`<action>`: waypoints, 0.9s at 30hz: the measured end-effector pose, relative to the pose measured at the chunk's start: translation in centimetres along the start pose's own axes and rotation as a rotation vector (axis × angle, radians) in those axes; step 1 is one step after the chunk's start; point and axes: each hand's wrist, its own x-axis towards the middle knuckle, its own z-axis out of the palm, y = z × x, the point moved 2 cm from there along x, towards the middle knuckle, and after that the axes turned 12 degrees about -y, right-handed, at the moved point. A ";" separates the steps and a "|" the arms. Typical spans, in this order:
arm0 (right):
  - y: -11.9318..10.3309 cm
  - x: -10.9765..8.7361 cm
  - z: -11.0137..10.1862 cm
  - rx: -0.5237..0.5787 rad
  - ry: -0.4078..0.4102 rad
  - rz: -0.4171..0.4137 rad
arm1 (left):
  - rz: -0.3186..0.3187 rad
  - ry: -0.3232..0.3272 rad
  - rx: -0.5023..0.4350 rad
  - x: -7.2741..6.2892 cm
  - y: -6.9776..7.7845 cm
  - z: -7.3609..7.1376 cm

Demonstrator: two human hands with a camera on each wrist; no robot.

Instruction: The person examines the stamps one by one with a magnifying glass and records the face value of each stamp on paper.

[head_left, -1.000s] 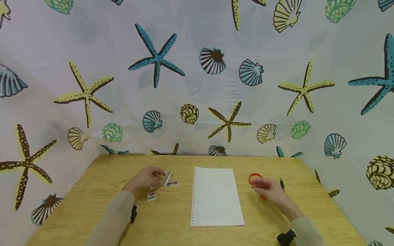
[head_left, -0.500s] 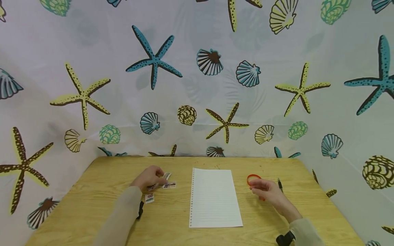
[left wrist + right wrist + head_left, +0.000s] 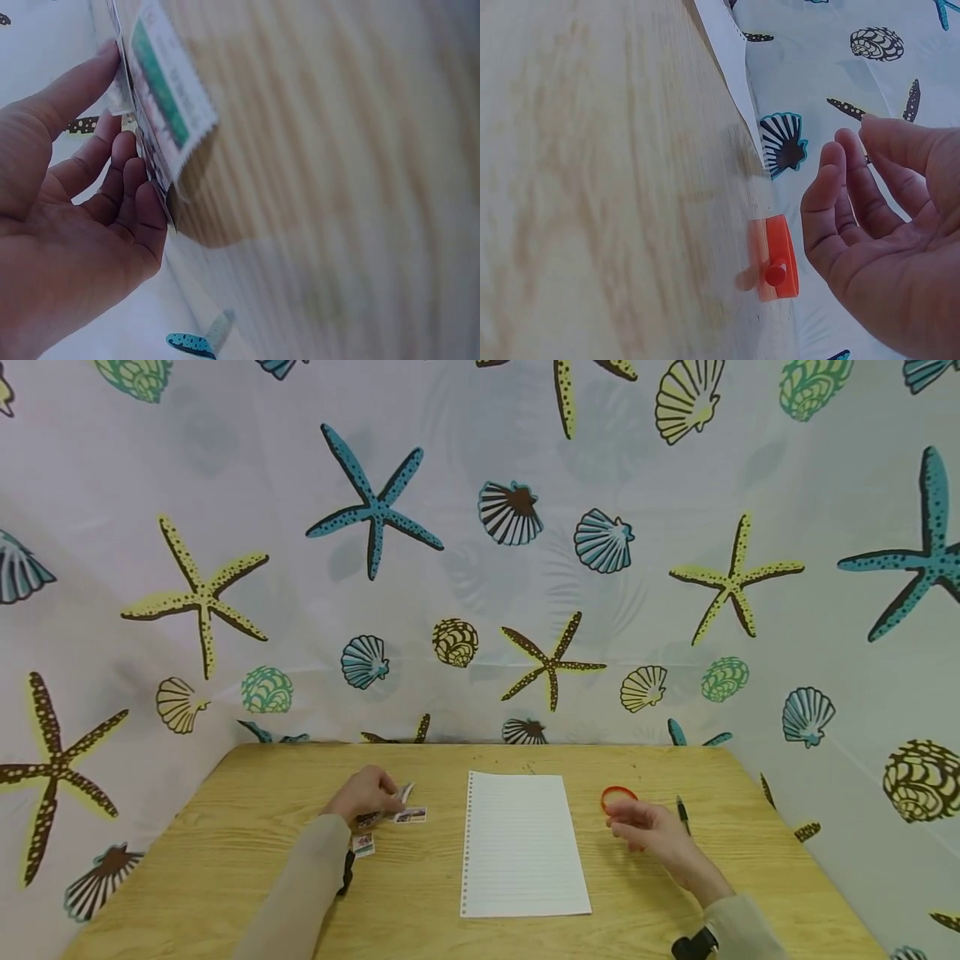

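My left hand (image 3: pixel 367 793) is low over a loose group of postage stamps on the wooden table. In the left wrist view its thumb and index finger are at opposite edges of a pale postage stamp (image 3: pixel 118 97), and the other fingers curl beside it. Closest to that camera lies a green and white stamp (image 3: pixel 166 86) with perforated edges. Another stamp (image 3: pixel 411 815) lies flat just right of the fingertips. On the other side, my right hand (image 3: pixel 651 831) hovers with loosely bent fingers, holding nothing. Below it lies a red magnifying glass (image 3: pixel 618 790), its handle partly hidden in the head view.
A sheet of lined paper (image 3: pixel 523 843) with punched holes lies between the hands. Past the right hand is a dark pen (image 3: pixel 682 810). White cloth (image 3: pixel 465 568) printed with starfish and shells stands around the table's back and sides.
My left hand has shifted slightly right and its fingers have come down closer over the stamps. The right hand has stayed almost still, and the head view has shifted a little.
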 end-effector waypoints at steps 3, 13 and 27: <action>0.1 0.0 0.1 -0.002 -0.017 0.001 | 0.021 0.001 -0.011 0.1 0.0 0.1; 0.1 0.0 0.1 0.002 -0.041 -0.005 | 0.147 -0.014 -0.280 -0.3 0.8 0.5; 0.2 0.1 0.3 0.004 -0.050 0.005 | 0.342 -0.352 -0.187 -1.2 1.7 0.3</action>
